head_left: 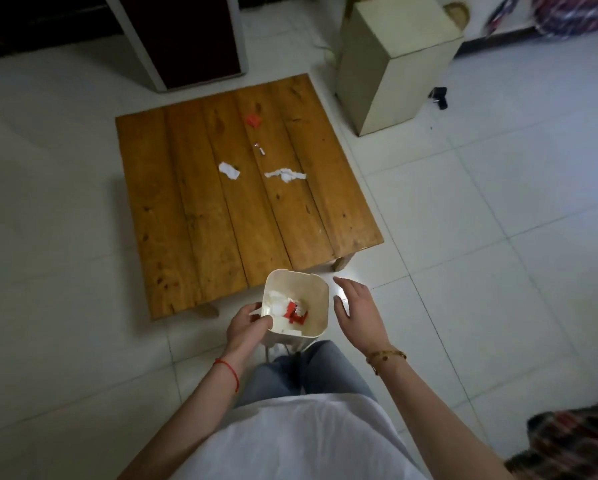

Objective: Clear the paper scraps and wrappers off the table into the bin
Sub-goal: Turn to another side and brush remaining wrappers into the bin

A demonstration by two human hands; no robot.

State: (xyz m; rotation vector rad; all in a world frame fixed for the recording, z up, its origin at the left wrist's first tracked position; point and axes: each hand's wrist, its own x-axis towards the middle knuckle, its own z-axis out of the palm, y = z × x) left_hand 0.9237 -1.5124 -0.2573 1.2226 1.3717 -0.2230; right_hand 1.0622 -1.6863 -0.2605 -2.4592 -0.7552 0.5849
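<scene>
White tile floor, low wooden counter. Left hand gripping bin rim, right hand spread, empty. Could tip one-handed, spilling scraps; counter scraps light, easily scattered.

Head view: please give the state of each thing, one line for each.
Bin: upright, open, holding white and red scraps.
Left hand: gripping the bin's rim.
Right hand: open, beside the bin.
Table: four scraps left.
Red scrap: crumpled.
White scraps: torn, lying flat.

Bare planks before scraps
</scene>
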